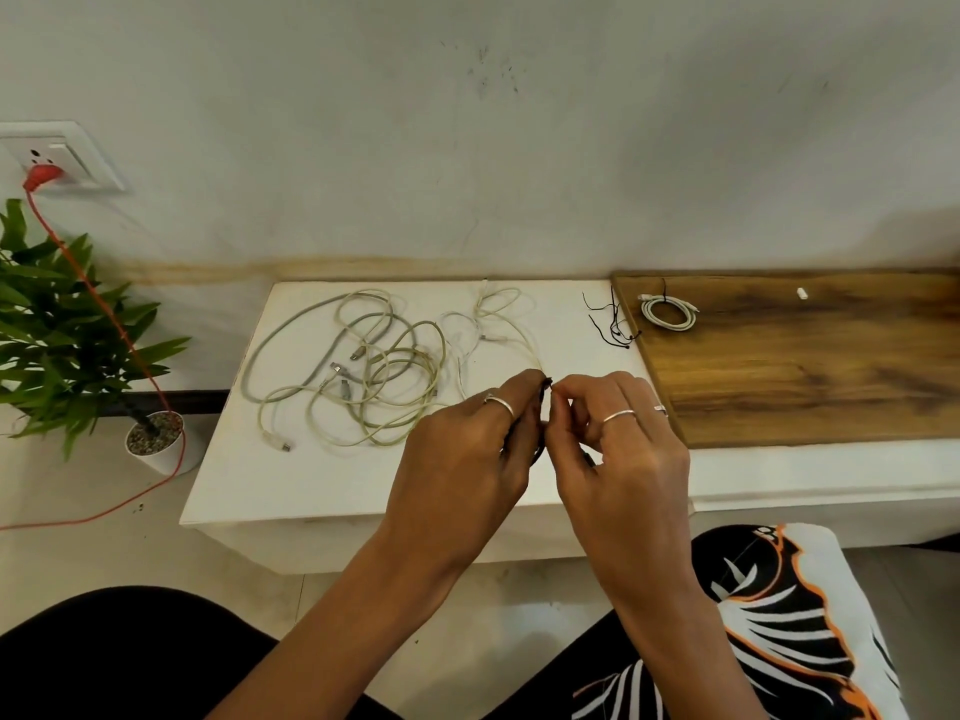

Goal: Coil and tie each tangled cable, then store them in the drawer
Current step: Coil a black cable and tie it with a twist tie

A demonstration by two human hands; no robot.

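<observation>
On the white low table [270, 491] lies a tangle of grey and cream cables [358, 366], and to its right a thinner white cable [493, 314] in loose loops. My left hand [467, 454] and my right hand [618, 444] meet above the table's front right part. Both pinch a small dark item [546, 392] between their fingertips; most of it is hidden, and I cannot tell what it is. One white cable [667, 314] lies coiled and tied with a black tie on the wooden surface [805, 376]. Several loose black ties [610, 319] lie at the table's right edge.
A potted plant [67, 330] stands on the floor at the left, with a red cord [130, 356] running from a wall socket [52, 158] past it. A small white piece [803, 293] lies on the wood. A patterned cushion [769, 626] is at the lower right.
</observation>
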